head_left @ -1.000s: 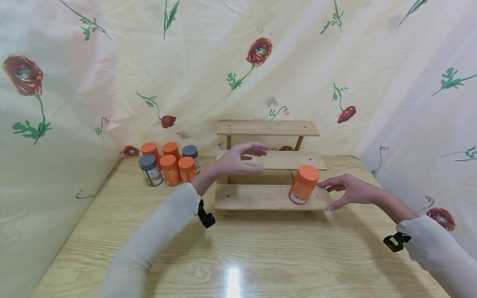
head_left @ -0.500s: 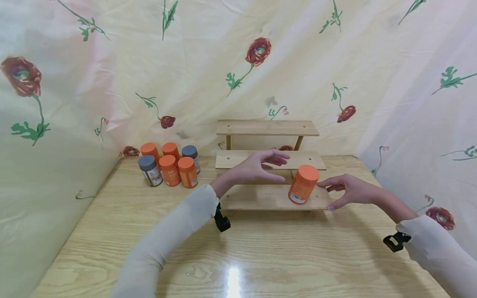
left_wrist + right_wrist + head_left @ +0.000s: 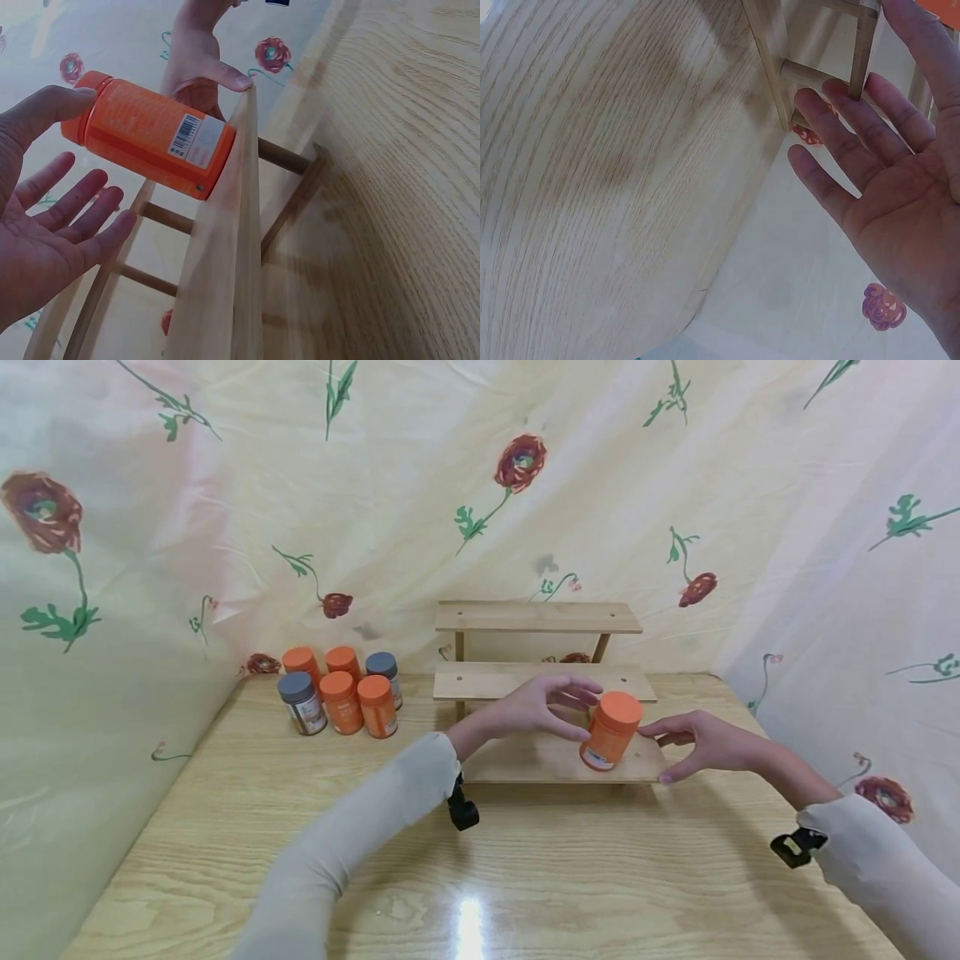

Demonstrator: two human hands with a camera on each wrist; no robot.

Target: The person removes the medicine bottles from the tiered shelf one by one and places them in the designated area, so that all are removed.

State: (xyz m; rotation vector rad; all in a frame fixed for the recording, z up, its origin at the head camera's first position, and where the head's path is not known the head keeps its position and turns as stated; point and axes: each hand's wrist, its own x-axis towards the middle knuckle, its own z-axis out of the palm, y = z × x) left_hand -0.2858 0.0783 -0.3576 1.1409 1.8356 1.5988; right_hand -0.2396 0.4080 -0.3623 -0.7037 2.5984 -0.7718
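On the bottom board of a three-tier wooden shelf rack (image 3: 525, 767) stands an orange jar (image 3: 611, 732) with an orange lid, near the right end. My left hand (image 3: 542, 708) is at the jar's left side, thumb and fingers spread. In the left wrist view, the thumb lies against or just in front of the lid of the jar (image 3: 150, 135), and the other fingers are apart from it. My right hand (image 3: 701, 745) holds the right end of the bottom board, thumb at the front corner and a fingertip at the back corner. Its remaining fingers (image 3: 840, 142) extend loosely beside the rack.
A group of jars stands on the table at the left: several orange ones (image 3: 341, 702), a dark-lidded jar (image 3: 303, 703) in front and another dark-lidded jar (image 3: 383, 668) behind. The wooden table (image 3: 570, 868) meets a flowered cloth (image 3: 375, 510) at the back and sides.
My left hand has moved right across the front of the rack and reached the orange jar. My right hand, the jar and the rack stay where they were.
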